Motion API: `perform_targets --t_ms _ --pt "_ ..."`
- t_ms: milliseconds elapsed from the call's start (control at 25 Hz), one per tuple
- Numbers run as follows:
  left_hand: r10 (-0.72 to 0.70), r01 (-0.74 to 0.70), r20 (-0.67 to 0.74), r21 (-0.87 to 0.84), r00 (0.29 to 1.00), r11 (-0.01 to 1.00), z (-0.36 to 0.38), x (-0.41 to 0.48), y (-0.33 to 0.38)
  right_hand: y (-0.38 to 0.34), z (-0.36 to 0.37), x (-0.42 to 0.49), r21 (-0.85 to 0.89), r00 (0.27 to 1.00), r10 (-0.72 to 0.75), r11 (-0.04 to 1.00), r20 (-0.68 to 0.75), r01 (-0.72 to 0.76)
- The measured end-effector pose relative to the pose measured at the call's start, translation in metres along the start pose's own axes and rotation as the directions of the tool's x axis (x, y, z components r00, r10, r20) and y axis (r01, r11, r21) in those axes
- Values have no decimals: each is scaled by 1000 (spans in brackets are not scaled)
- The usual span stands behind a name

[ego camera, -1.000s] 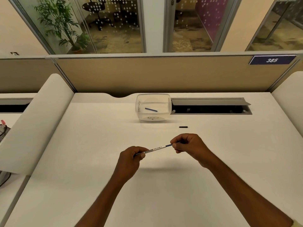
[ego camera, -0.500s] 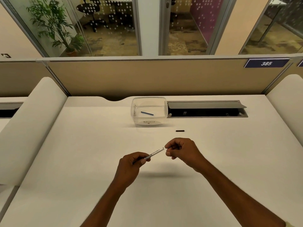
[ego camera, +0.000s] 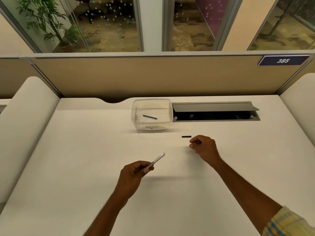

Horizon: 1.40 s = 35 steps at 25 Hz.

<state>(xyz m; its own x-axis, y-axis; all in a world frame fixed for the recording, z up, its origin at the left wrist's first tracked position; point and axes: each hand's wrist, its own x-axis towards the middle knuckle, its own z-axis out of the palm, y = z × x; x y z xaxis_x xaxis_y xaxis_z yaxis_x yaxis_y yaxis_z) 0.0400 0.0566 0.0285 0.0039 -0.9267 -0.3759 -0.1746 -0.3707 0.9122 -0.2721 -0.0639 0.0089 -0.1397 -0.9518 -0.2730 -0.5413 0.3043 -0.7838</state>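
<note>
The left hand (ego camera: pixel 136 171) is raised above the white desk (ego camera: pixel 76 176), closest to the camera. Its thumb and curled fingers grip the lower end of a white pen barrel (ego camera: pixel 156 160). The barrel's free end angles up and to the right.

Farther back and to the right, the right hand (ego camera: pixel 203 147) is low over the desk with its fingers curled. Whether it holds anything cannot be determined.

A small black piece (ego camera: pixel 186 136) lies on the desk just beside the right hand's fingertips.

Behind that piece stands a clear container (ego camera: pixel 153 127) labelled "RECYCLE". A blue rod (ego camera: pixel 150 117) lies inside it.

An open cable hatch (ego camera: pixel 214 110) adjoins the container on the right.
</note>
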Motion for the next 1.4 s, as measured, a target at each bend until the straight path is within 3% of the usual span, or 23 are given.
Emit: perform_targets --t_ms 240,640,840,960,1160,1400 --pt "-62 74 -102 124 993 989 -3 16 -12 6 3 34 -151 994 -71 987 -82 58" --pt "-55 79 -128 191 990 978 -11 24 -18 6 9 52 -279 996 -91 956 16 92" --pt "-34 68 -145 232 989 970 -15 19 -13 -3 10 36 -99 993 -120 988 2 120" --pt "-4 43 -155 246 988 968 -19 12 -9 -14 9 11 38 995 -81 996 58 79" --pt "24 23 -175 260 984 965 -24 -8 -4 -36 2 -48 264 975 -156 958 157 110" --pt "75 -30 -149 282 986 959 -25 -32 7 -55 3 -101 349 958 -203 929 203 122"
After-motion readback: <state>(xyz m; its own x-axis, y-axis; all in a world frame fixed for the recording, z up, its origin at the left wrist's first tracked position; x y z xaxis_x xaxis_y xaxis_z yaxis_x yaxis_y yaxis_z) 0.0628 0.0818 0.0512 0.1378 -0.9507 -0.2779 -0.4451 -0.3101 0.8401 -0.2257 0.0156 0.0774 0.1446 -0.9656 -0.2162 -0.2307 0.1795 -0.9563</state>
